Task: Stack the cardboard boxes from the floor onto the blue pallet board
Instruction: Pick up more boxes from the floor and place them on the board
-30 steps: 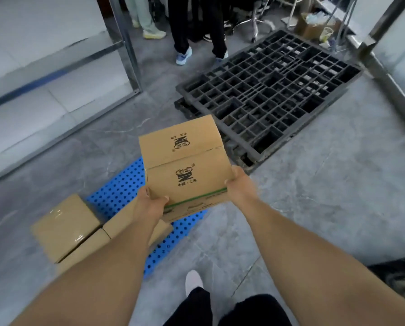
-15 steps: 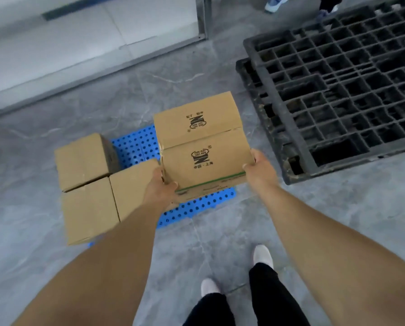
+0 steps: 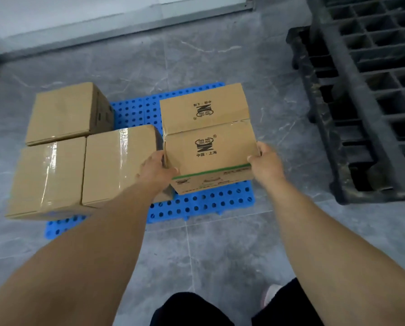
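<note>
**Both hands on printed box over blue pallet board**

Fingers of left hand curl round the near left edge of a brown cardboard box with a black logo and a green stripe, thumb on the near face. Right hand grips the near right corner, thumb tip pressed on the near face just above the green stripe, other fingers wrapped out of sight behind the side. Both hands closed on the box, one per side.

Printed box sits over the right part of a blue perforated plastic pallet board; cannot tell if its base is touching the board or just above it. Top flaps closed, logo printed on both top and near face.

Three plain brown taped cardboard boxes already on the left part of the board: one far left, one near left, one near middle. Near middle box is just beside the held box, left hand between them. The near left box overhangs the board's left edge.

Black plastic grid pallet lies on the grey marble-pattern tile floor to the right, well apart from the blue board. Dark trousers and a light shoe show at bottom edge.
</note>
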Demonstrator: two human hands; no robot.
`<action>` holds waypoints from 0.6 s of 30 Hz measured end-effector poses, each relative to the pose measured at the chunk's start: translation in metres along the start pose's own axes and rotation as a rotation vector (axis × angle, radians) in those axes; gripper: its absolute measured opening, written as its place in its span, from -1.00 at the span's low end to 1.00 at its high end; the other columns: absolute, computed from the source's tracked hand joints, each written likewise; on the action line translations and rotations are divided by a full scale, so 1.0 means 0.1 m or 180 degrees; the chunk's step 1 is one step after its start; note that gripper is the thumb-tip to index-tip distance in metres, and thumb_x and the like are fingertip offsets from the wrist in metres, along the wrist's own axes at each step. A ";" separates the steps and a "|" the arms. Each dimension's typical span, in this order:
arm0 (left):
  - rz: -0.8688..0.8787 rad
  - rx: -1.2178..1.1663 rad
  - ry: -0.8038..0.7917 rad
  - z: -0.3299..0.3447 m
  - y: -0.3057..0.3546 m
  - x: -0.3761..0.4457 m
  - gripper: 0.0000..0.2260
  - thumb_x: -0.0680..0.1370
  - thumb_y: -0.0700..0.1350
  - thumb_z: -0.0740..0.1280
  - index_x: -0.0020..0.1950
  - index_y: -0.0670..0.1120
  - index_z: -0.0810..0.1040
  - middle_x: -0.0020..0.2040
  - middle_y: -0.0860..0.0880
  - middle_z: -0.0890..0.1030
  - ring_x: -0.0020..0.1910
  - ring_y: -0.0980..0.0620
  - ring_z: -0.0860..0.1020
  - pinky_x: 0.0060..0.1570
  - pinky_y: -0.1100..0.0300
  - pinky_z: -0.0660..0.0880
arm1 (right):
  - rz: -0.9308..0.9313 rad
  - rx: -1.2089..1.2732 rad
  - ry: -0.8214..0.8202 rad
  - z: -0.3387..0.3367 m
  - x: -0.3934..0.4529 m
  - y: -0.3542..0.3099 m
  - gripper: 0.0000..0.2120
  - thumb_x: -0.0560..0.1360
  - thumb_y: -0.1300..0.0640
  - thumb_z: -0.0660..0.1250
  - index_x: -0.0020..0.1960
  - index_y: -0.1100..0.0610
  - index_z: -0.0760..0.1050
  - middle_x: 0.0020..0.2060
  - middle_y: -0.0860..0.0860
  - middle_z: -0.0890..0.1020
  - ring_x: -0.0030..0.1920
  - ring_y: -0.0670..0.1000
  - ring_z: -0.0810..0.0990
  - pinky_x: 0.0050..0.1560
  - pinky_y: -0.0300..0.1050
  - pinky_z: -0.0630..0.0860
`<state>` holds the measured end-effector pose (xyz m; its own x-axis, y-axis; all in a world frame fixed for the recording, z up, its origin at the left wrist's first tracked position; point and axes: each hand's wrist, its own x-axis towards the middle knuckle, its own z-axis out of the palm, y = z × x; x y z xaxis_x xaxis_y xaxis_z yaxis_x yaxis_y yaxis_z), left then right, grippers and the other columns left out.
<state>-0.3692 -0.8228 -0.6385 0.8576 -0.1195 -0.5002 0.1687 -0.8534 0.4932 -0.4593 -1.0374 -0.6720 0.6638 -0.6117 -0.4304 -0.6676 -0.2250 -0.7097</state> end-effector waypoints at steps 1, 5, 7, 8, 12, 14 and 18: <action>-0.0025 -0.0001 0.0023 0.07 -0.07 0.07 -0.57 0.49 -0.08 0.33 0.34 0.02 0.33 0.22 -0.07 0.49 0.25 -0.14 0.41 0.29 -0.14 0.33 | -0.0044 0.0048 -0.0031 0.09 0.08 0.07 -0.71 0.54 0.22 0.15 0.23 0.01 0.39 -0.12 -0.08 0.46 -0.16 -0.05 0.46 -0.24 -0.18 0.41; -0.0104 -0.0102 0.0117 0.29 -0.33 0.28 -0.56 0.49 -0.11 0.33 0.35 0.01 0.32 0.25 -0.08 0.48 0.28 -0.14 0.40 0.29 -0.14 0.33 | -0.0168 0.0123 -0.0093 0.41 0.30 0.27 -0.72 0.55 0.21 0.15 0.23 0.01 0.38 -0.13 -0.07 0.49 -0.18 -0.05 0.48 -0.26 -0.15 0.42; -0.0108 -0.0129 0.0151 0.34 -0.41 0.37 -0.57 0.50 -0.12 0.31 0.35 0.01 0.31 0.24 -0.09 0.48 0.26 -0.14 0.40 0.27 -0.08 0.36 | -0.0186 0.0180 -0.0147 0.53 0.35 0.35 -0.71 0.55 0.21 0.15 0.25 0.03 0.37 0.00 -0.01 0.54 -0.11 -0.01 0.51 -0.23 -0.13 0.44; -0.0123 -0.0162 0.0147 0.36 -0.45 0.41 -0.56 0.51 -0.13 0.30 0.37 0.01 0.29 0.24 -0.09 0.48 0.24 -0.13 0.41 0.24 -0.04 0.38 | -0.0171 0.0187 -0.0183 0.59 0.37 0.38 -0.69 0.56 0.20 0.15 0.29 0.04 0.35 0.10 0.01 0.54 -0.04 0.02 0.52 -0.19 -0.12 0.45; -0.0176 -0.0227 0.0049 0.42 -0.53 0.50 -0.51 0.52 -0.15 0.27 0.42 0.01 0.21 0.24 -0.10 0.49 0.21 -0.13 0.44 0.19 -0.01 0.40 | -0.0096 0.0181 -0.0194 0.73 0.38 0.45 -0.62 0.57 0.19 0.16 0.37 0.03 0.30 0.22 0.03 0.50 0.05 0.07 0.52 -0.08 -0.03 0.47; -0.0226 -0.0246 0.0057 0.46 -0.56 0.54 -0.52 0.52 -0.16 0.27 0.41 0.00 0.22 0.24 -0.09 0.48 0.22 -0.13 0.43 0.23 -0.04 0.40 | -0.0067 0.0229 -0.0186 0.77 0.41 0.44 -0.64 0.57 0.20 0.14 0.35 0.00 0.32 0.12 -0.02 0.50 -0.04 0.04 0.53 -0.19 -0.08 0.44; -0.0200 -0.0015 0.0122 0.53 -0.65 0.62 -0.57 0.52 -0.15 0.27 0.37 -0.03 0.27 0.25 -0.10 0.47 0.27 -0.14 0.38 0.30 -0.16 0.33 | -0.0040 0.0185 -0.0153 0.84 0.48 0.40 -0.65 0.56 0.21 0.12 0.32 -0.02 0.32 0.00 -0.06 0.50 -0.22 -0.06 0.51 -0.43 -0.18 0.35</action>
<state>-0.3530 -0.8014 -0.7392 0.8632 -0.0460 -0.5027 0.2252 -0.8561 0.4651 -0.4255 -1.0125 -0.7678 0.6885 -0.5715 -0.4466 -0.6392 -0.1871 -0.7459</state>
